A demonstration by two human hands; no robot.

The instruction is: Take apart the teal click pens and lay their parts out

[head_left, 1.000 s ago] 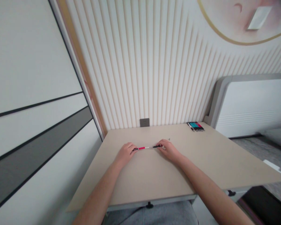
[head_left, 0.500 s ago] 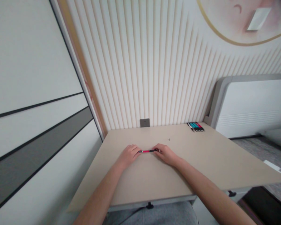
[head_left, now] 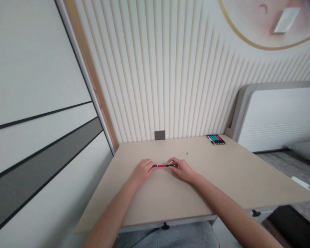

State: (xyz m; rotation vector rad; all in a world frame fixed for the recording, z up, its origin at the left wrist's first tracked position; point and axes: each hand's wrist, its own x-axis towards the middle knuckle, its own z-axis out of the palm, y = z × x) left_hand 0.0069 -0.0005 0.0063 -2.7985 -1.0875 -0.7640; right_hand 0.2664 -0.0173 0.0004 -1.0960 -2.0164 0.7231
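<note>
Red-and-black pen (head_left: 161,165) just closed up, looks whole; left hand (head_left: 144,170) pinching one end, right hand (head_left: 183,169) loose round the other, can't tell if gripping.

Two hands (head_left: 144,169), one pink-and-black pen (head_left: 161,166), one desk (head_left: 167,199), one socket (head_left: 159,135), one tiny bit (head_left: 187,153). Far-right pens (head_left: 216,139): a bunch, too small to count tbh.

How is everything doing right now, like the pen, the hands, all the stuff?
Red-and-black pen: roughly level, no gap visible along it.
Left hand: gripping one end.
Right hand: around the black end, grip unclear.
Row of pens: lying side by side.
Tiny piece: loose on the table.
Wall socket: nothing plugged in.
</note>
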